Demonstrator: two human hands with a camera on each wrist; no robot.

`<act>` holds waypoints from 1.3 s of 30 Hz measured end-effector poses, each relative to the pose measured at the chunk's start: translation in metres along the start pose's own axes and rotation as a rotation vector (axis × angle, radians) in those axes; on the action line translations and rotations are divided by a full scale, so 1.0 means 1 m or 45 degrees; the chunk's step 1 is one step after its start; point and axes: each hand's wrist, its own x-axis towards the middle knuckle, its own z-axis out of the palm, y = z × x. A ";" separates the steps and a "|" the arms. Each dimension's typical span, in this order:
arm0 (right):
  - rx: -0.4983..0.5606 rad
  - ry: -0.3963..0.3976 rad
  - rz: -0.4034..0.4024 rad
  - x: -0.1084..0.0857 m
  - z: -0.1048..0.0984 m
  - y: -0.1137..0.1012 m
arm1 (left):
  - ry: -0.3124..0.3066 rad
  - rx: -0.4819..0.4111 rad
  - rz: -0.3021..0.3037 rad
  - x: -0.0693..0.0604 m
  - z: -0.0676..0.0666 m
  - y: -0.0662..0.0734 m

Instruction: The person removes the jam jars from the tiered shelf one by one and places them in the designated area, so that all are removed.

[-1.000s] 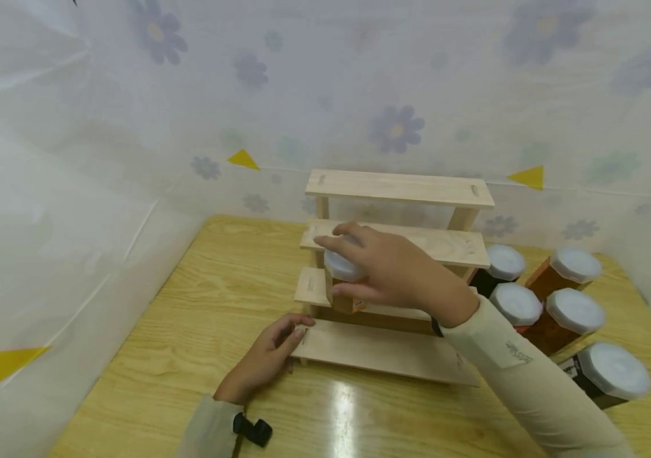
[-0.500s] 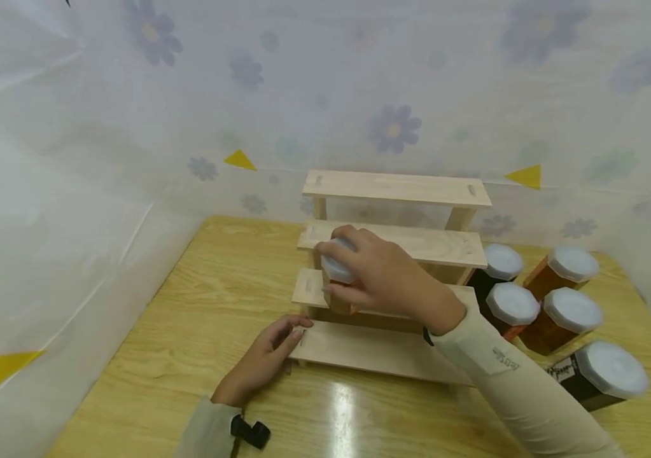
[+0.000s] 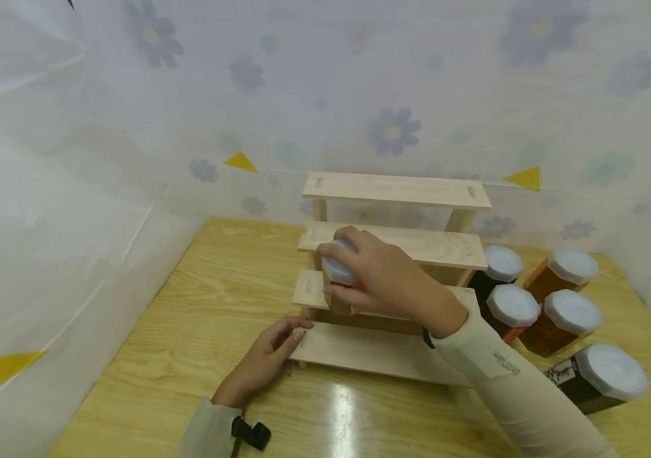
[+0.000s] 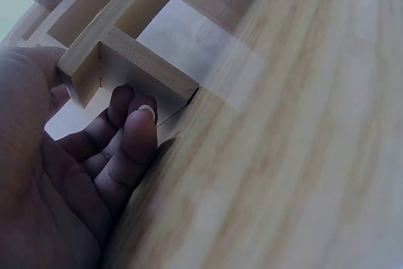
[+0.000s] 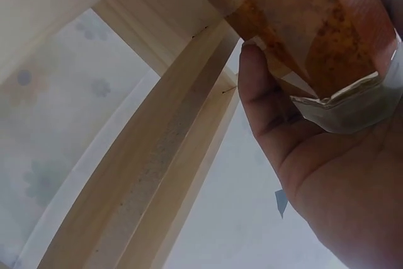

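Note:
A stepped rack of pale wood stands on the table, its several narrow boards rising toward the back. My right hand grips a white-lidded jar from above, at the left part of the second board from the bottom. Orange-brown contents with dark specks show through the jar in the right wrist view; whether its base fully rests on the board is hard to tell. My left hand holds the left end of the lowest board; in the left wrist view its fingers curl beside the rack's leg.
To the right of the rack, several more jars with white lids stand close together, some dark, some amber. One dark jar sits nearer the front. Behind the wood-grain table hangs a flowered plastic sheet.
My right hand and its jar have shifted slightly left and down over the second board. The left hand keeps its hold on the rack.

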 end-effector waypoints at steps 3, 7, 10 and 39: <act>0.021 0.005 0.018 -0.001 -0.001 0.000 | -0.009 0.016 -0.004 0.002 0.001 0.001; 0.048 -0.001 0.032 -0.001 -0.001 0.000 | 0.003 0.003 -0.042 0.001 0.001 0.002; 0.052 -0.016 0.038 0.000 -0.001 -0.001 | 0.000 -0.035 -0.073 -0.001 0.002 0.001; 0.176 0.036 -0.006 -0.002 0.006 0.001 | -0.034 -0.074 -0.025 -0.001 0.000 0.000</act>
